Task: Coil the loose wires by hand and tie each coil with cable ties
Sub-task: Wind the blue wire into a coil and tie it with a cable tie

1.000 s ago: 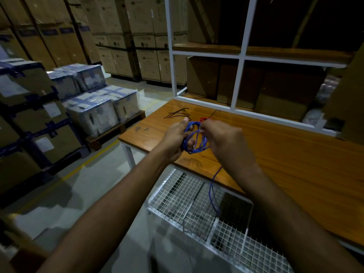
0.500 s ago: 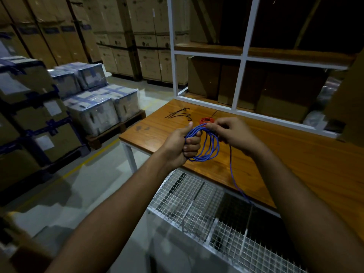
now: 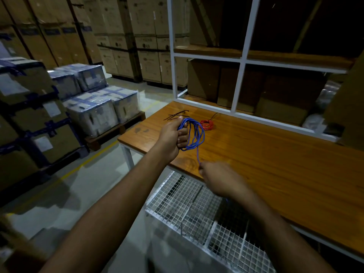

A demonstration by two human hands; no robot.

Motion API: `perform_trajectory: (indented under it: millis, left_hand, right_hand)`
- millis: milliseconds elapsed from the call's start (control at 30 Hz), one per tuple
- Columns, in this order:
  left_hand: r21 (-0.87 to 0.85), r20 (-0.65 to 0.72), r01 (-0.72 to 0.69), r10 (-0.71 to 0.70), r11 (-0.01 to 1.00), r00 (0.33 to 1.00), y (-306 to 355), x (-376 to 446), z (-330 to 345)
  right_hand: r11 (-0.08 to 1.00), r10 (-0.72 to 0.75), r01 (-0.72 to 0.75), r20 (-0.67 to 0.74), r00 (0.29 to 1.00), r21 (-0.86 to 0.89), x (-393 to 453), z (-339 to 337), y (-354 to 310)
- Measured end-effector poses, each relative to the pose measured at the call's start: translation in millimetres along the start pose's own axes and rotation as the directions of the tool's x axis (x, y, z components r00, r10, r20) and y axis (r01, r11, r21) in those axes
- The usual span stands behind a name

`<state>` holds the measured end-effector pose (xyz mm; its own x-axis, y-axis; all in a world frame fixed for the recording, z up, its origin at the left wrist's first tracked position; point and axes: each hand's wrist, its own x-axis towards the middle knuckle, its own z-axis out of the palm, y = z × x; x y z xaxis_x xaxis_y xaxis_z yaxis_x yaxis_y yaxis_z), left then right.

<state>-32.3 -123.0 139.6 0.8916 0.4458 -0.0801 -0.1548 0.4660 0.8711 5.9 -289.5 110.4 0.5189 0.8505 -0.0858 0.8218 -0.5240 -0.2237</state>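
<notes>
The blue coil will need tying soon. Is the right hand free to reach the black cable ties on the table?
Probably not yet: the right hand pinches the blue wire tail. The cable ties lie uncovered beyond the left hand.

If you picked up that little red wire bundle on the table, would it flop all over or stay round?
The red wire coil would probably stay round: its loops lie tightly bunched on the wooden table. Its thin loose tail would likely dangle. It looks small and thin, so probably light, and lying flat it seems unlikely to roll.
</notes>
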Motion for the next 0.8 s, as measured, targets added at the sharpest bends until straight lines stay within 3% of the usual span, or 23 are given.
perform_trajectory:
  millis: [67, 100, 167, 267, 333, 367, 400, 467, 567, 667, 800]
  left_hand:
    - [0.089, -0.025, -0.022, 0.024, 0.996, 0.999, -6, 0, 5]
    - [0.142, -0.037, -0.030, 0.036, 0.989, 0.999, -10, -1, 7]
    - [0.259, -0.058, -0.040, 0.057, 0.965, 0.997, -19, -4, 13]
    - [0.350, -0.080, -0.018, 0.049, 0.937, 0.996, -29, -10, 19]
    - [0.336, -0.044, 0.008, 0.007, 0.942, 0.999, -31, -13, 21]
    - [0.319, -0.021, 0.026, -0.021, 0.947, 1.000, -31, -15, 22]
    - [0.295, 0.004, 0.047, -0.051, 0.954, 0.999, -31, -15, 23]
    - [0.229, 0.067, 0.080, -0.098, 0.970, 0.993, -30, -16, 23]
    - [0.167, 0.095, 0.104, -0.121, 0.980, 0.988, -28, -18, 20]
    - [0.142, 0.111, 0.141, -0.157, 0.980, 0.981, -27, -22, 16]
    - [0.148, 0.185, 0.189, -0.215, 0.971, 0.959, -28, -29, 17]
  right_hand:
    - [0.985, -0.142, 0.148, 0.075, 0.987, -0.084, -7, -7, -8]
    - [0.976, -0.182, 0.186, 0.047, 0.982, -0.115, -9, -14, -11]
    - [0.951, -0.260, 0.228, -0.143, 0.955, -0.209, -10, -28, -16]
    - [0.942, -0.330, 0.254, -0.480, 0.813, -0.217, -11, -43, -13]
    - [0.958, -0.286, 0.237, -0.637, 0.715, -0.165, -13, -47, -7]
    - [0.972, -0.232, 0.191, -0.675, 0.700, -0.137, -12, -47, -4]
    - [0.986, -0.165, 0.129, -0.682, 0.712, -0.103, -10, -47, 0]
    - [0.997, -0.053, 0.077, -0.580, 0.813, 0.016, -6, -48, 8]
    - [0.965, -0.091, 0.158, -0.297, 0.951, 0.210, -7, -62, 22]
    - [0.948, -0.140, 0.208, -0.270, 0.953, 0.240, -10, -73, 28]
    - [0.843, -0.138, 0.285, -0.329, 0.934, 0.455, -4, -90, 34]
